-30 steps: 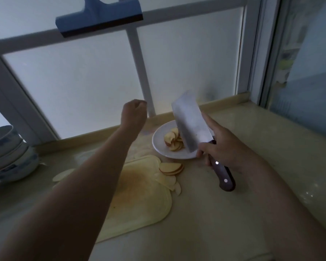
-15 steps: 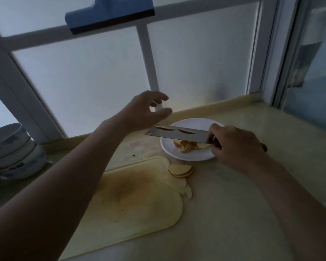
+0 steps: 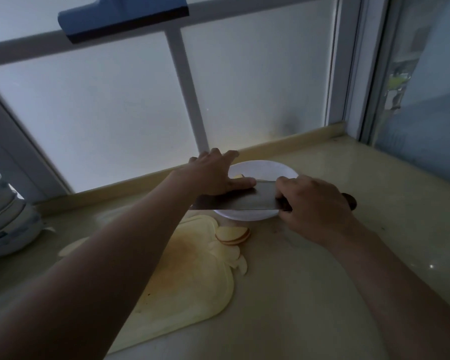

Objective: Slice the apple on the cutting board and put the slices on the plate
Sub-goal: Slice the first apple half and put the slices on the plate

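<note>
My right hand (image 3: 315,206) grips the handle of a cleaver (image 3: 242,200), whose blade lies flat over the near side of the white plate (image 3: 265,167). My left hand (image 3: 213,175) rests flat on top of the blade, fingers spread, thumb along it. One apple slice (image 3: 238,176) shows on the plate beside my thumb; the blade hides the other slices there. A few apple slices (image 3: 233,236) lie at the right edge of the yellow cutting board (image 3: 182,289), with pale thin pieces just below them.
Stacked bowls (image 3: 3,219) stand at the far left of the counter. A frosted window with a low sill runs along the back, a blue squeegee (image 3: 122,16) hanging on its frame. A pale slice (image 3: 72,246) lies left of the board.
The cleaver went from upright to flat over the plate. My left hand, raised and closed a second ago, opened and came down onto the blade.
</note>
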### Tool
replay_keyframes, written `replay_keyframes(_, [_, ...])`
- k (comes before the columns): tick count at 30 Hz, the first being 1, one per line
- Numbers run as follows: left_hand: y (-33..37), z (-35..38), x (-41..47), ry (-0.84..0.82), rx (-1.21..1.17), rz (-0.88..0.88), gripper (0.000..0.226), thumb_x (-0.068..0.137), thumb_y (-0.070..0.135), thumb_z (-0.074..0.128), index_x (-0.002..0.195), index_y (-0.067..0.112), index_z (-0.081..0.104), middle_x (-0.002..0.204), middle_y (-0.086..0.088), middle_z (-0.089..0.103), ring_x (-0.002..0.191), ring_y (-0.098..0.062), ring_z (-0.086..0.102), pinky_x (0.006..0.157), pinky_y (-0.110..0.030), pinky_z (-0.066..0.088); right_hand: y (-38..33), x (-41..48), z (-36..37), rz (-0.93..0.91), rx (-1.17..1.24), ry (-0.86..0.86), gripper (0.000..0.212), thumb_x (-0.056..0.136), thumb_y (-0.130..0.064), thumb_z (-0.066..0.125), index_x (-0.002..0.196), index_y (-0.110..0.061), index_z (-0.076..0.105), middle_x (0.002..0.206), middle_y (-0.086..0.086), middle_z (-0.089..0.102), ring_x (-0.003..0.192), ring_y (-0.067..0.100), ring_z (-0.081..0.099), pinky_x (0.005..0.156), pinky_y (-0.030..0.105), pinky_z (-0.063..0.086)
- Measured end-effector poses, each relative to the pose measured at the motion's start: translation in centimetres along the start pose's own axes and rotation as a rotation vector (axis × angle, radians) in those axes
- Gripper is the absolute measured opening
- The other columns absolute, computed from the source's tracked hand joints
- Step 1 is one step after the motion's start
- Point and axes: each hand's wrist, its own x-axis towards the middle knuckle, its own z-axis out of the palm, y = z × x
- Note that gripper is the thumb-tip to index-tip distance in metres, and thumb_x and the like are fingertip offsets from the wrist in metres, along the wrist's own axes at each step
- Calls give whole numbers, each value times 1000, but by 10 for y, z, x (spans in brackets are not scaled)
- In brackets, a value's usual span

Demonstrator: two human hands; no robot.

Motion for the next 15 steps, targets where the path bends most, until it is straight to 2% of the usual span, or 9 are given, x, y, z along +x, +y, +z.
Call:
replay_keyframes(3, [2,0,11,32,67,-1,97,80,90,42,155,31,27,147,-14,45,134,-40,44,106,-56,40,1,-2,-1,-14,11,19,22,72,-13,76,81,-16,56,63,-4,42,53,23,40,51,26,24])
replay_keyframes(6, [6,-1,23,84,144,9,86,87,83,40,151,25,36,141,-15,49,128,-39,50,101,-52,41,3,-2,-4,-26,24,7,28,73,-14,78,81,-21,51,63,-2,48,53,21,40,49,23,15])
replay_keyframes(8, [8,-3,33,129,98,-4,79,93,77,37,148,21,40,140,-16,51,126,-39,52,100,-50,42,3,-4,-6,-11,30,-46,25,85,-20,68,88,-25,44,72,-4,49,62,23,47,51,28,22])
replay_keyframes(11, [9,-14,40,153,-119,5,67,99,66,40,143,16,49,132,-15,60,125,-34,55,103,-42,43,7,-3,-7,35,47,-127,17,93,-25,59,95,-27,41,82,-4,53,75,24,57,60,31,36])
replay_keyframes(13, [5,-25,34,60,-161,57,66,96,66,48,142,19,52,133,-10,61,124,-28,56,104,-38,43,10,-2,-8,86,59,-155,16,93,-26,58,96,-27,42,87,-2,60,79,25,60,62,32,39])
replay_keyframes(15, [-3,-33,20,-63,-152,90,80,83,76,55,146,27,47,142,-5,56,128,-25,55,108,-41,43,12,-1,-9,125,66,-165,18,93,-27,60,95,-27,42,90,1,62,81,26,60,62,33,38])
